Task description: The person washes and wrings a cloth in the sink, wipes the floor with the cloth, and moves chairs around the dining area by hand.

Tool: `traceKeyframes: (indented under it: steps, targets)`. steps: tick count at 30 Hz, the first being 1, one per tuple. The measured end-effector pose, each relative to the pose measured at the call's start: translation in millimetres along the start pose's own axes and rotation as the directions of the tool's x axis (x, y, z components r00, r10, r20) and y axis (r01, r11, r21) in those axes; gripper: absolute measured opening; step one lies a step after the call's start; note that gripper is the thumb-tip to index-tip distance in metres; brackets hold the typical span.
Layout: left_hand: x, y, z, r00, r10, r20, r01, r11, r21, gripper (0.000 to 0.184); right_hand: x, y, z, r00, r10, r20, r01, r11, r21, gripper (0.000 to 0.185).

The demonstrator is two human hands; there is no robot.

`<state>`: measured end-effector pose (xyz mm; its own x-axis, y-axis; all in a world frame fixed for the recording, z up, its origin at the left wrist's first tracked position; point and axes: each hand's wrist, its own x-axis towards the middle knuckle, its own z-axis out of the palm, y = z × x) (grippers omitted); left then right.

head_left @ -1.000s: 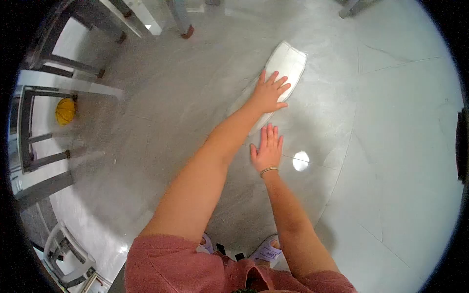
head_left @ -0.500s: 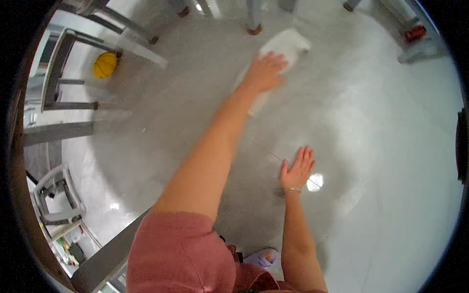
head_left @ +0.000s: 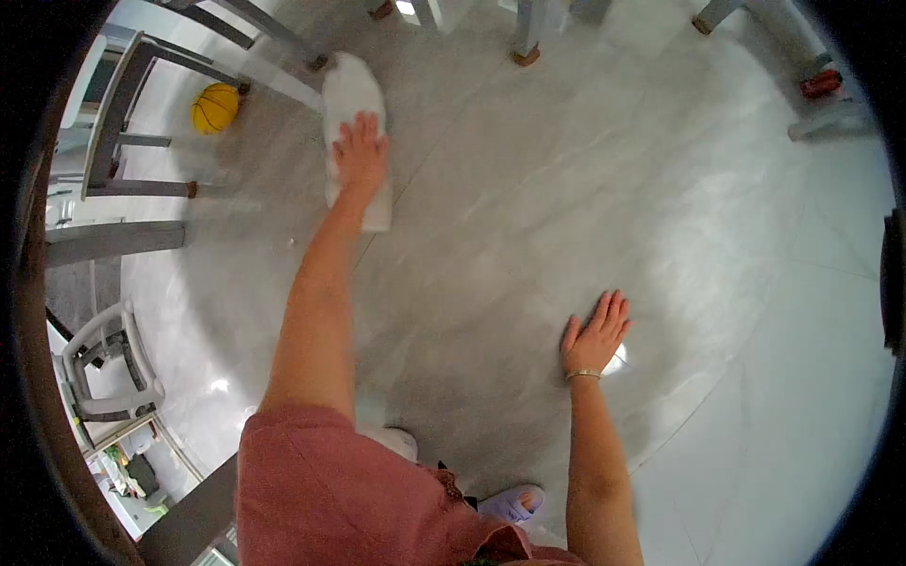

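A white cloth (head_left: 351, 85) lies stretched lengthwise on the glossy grey floor (head_left: 472, 217). On top of it rests my left hand (head_left: 360, 160), palm down with its fingers spread, pressing rather than gripping. The arm reaches far forward. My right hand (head_left: 596, 341) is flat on the bare floor, nearer my body, with fingers stretched out and a thin bracelet (head_left: 583, 374) at its wrist. Nothing is held in it. A bright light reflection shows just beside that hand.
Furniture legs (head_left: 528, 33) stand along the far side, and more at left. A yellow ball (head_left: 215, 108) sits near a chair frame. At lower left is a white-framed chair (head_left: 113, 368). A red object (head_left: 821, 83) lies at far right. My foot wears a lilac slipper (head_left: 511, 504).
My left hand has swept the cloth leftward across the floor, and the cloth now points more straight ahead. My right hand stays planted; the view has shifted slightly.
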<state>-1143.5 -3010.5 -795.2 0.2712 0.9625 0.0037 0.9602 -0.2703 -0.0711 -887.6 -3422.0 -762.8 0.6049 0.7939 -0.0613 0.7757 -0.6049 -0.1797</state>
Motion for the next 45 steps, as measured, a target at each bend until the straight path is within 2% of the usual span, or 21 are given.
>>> traceKeyframes:
  steps: [1,5,6,9,10,12,14,18,20,22,24,26,28,30,33,37,39,40,41,43,45]
  targets:
    - [-9.7,17.2,0.6,0.993,0.095,-0.066,-0.092,0.995,0.046,0.056,0.7,-0.2,0.9,1.000,0.000,0.014,0.000,1.000,0.001,0.068]
    - [-64.7,98.4,-33.8,0.944,0.317,-0.090,-0.324,0.942,-0.084,0.057,1.5,-2.6,-5.2,0.999,0.002,0.032,-0.004,0.999,0.044,0.068]
    - [-64.9,101.2,-35.8,0.941,0.325,-0.094,-0.332,0.940,-0.077,0.057,6.4,-2.3,-4.3,1.000,0.009,0.028,-0.011,0.999,0.051,0.068]
    - [-64.5,108.5,-34.1,0.945,0.319,-0.076,-0.326,0.939,-0.109,0.057,42.6,2.6,-8.1,0.994,-0.103,0.038,0.099,0.991,0.091,0.067]
    - [-61.2,108.7,-33.0,0.947,0.314,-0.064,-0.320,0.941,-0.112,0.057,81.3,-5.8,-16.4,0.992,-0.122,0.031,0.117,0.984,0.137,0.067]
    - [-56.4,113.5,-28.6,0.948,0.315,-0.053,-0.319,0.942,-0.103,0.057,161.4,-21.5,-16.0,0.984,-0.177,0.010,0.176,0.981,0.077,0.063]
    - [-48.6,111.0,-27.5,0.953,0.304,-0.015,-0.304,0.948,-0.094,0.057,223.6,-41.6,-8.9,0.990,-0.141,0.010,0.140,0.989,0.035,0.059]
    - [-53.7,115.0,-38.3,0.943,0.332,0.019,-0.331,0.942,-0.047,0.060,233.1,-48.0,-8.1,0.994,-0.099,0.038,0.098,0.995,0.002,0.058]
    - [-42.7,136.0,-48.6,0.885,0.457,0.091,-0.460,0.887,0.017,0.061,244.7,-48.9,-13.0,0.994,-0.109,-0.001,0.109,0.994,0.018,0.062]
    - [-35.9,182.5,-66.5,0.774,0.619,0.131,-0.593,0.782,-0.191,0.060,249.9,-53.2,-18.9,0.994,-0.103,0.023,0.102,0.994,0.045,0.063]
    - [-29.0,231.5,-58.1,0.740,0.669,-0.067,-0.650,0.686,-0.326,0.058,244.7,-47.8,-20.1,0.994,-0.098,0.038,0.095,0.993,0.077,0.063]
    - [20.8,276.6,-55.8,0.787,0.598,-0.152,-0.614,0.733,-0.292,0.058,248.7,-52.1,-20.7,0.993,-0.094,0.071,0.088,0.993,0.076,0.063]
    - [85.3,312.1,-46.1,0.868,0.440,-0.229,-0.492,0.821,-0.289,0.058,251.8,-56.9,-14.0,0.993,-0.095,0.067,0.092,0.994,0.056,0.063]
    - [145.4,341.7,-36.0,0.941,0.277,-0.193,-0.330,0.871,-0.363,0.060,255.4,-55.6,-13.1,0.993,-0.103,0.062,0.102,0.995,0.021,0.062]
    - [202.6,370.7,-34.0,0.957,0.174,-0.231,-0.244,0.915,-0.321,0.059,255.0,-55.1,-21.2,0.991,-0.107,0.082,0.105,0.994,0.025,0.062]
    - [233.4,363.9,-31.7,0.936,0.278,-0.216,-0.336,0.888,-0.315,0.060,260.0,-53.8,-29.6,0.989,-0.091,0.113,0.083,0.993,0.079,0.062]
    - [205.0,355.6,-41.9,0.874,0.449,-0.187,-0.480,0.860,-0.176,0.058,262.8,-59.3,-33.1,0.988,-0.094,0.124,0.079,0.990,0.118,0.062]
    - [176.6,343.1,-44.8,0.826,0.529,-0.193,-0.561,0.804,-0.198,0.058,262.1,-56.5,-31.2,0.989,-0.092,0.119,0.080,0.991,0.103,0.062]
    - [141.2,326.2,-48.0,0.771,0.605,-0.199,-0.637,0.739,-0.219,0.057,262.1,-56.6,-29.5,0.989,-0.090,0.115,0.080,0.993,0.089,0.063]
    - [83.0,267.2,-62.0,0.728,0.665,-0.168,-0.671,0.640,-0.375,0.056,267.1,-61.4,-29.4,0.989,-0.091,0.119,0.078,0.990,0.115,0.063]
    - [72.3,204.9,-59.3,0.771,0.637,-0.019,-0.612,0.731,-0.301,0.053,260.7,-59.2,-32.7,0.985,-0.095,0.145,0.076,0.989,0.130,0.063]
